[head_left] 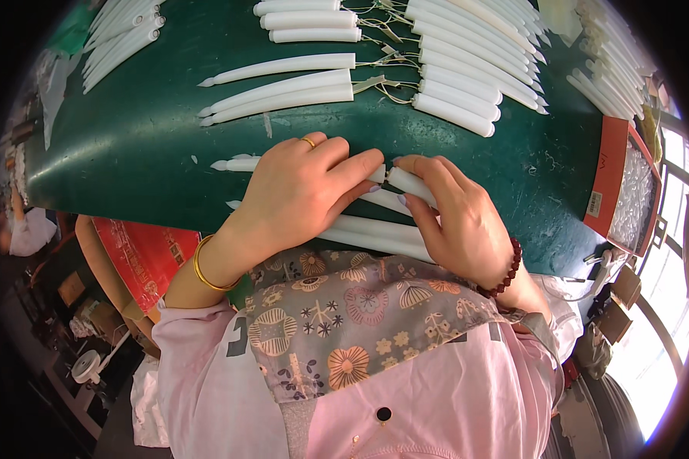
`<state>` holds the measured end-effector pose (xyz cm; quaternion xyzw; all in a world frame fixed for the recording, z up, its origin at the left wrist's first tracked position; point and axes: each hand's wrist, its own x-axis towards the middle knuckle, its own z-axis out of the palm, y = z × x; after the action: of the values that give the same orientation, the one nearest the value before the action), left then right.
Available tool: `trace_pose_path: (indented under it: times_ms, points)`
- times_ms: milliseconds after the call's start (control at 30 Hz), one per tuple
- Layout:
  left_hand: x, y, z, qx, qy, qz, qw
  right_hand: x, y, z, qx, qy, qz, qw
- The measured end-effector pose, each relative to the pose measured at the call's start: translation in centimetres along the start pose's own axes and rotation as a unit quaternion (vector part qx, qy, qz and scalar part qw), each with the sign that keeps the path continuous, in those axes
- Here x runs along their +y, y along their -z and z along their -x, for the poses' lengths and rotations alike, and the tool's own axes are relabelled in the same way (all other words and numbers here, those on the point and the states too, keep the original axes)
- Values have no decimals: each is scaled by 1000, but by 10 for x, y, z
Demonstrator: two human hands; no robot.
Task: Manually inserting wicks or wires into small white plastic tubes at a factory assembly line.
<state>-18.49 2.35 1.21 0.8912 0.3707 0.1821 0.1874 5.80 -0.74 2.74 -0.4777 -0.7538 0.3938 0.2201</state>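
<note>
My left hand (pixel 295 183) is closed around a white electric taper candle (pixel 241 164), whose flame-shaped tip points out to the left. Its other end shows at my fingertips. Between thumb and fingers, my right hand (pixel 463 210) grips a short white candle tube (pixel 412 186). The two ends meet or nearly meet; a narrow dark gap shows between them. Just below, another white candle (pixel 386 200) lies partly hidden under my hands. Closer to my apron rest more white candle tubes (pixel 383 236).
Wired candle halves (pixel 283 98) lie across the green table (pixel 145 153), joined by thin wires to a row of tubes (pixel 455 115). More candles (pixel 122 46) are at far left and far right (pixel 608 80). A red box (pixel 608 180) of clear plastic parts stands right.
</note>
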Motion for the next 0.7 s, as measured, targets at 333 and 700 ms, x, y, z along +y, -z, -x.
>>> trace_pose_path:
  times_ms: [333, 700]
  points:
    - [-1, -8, 1, 33, 8, 18, 999, -5, 1, -4, 2, -9, 41, 999]
    - [1, -5, 3, -1, -48, 68, 997, 17, 6, -1, -105, 75, 117, 985]
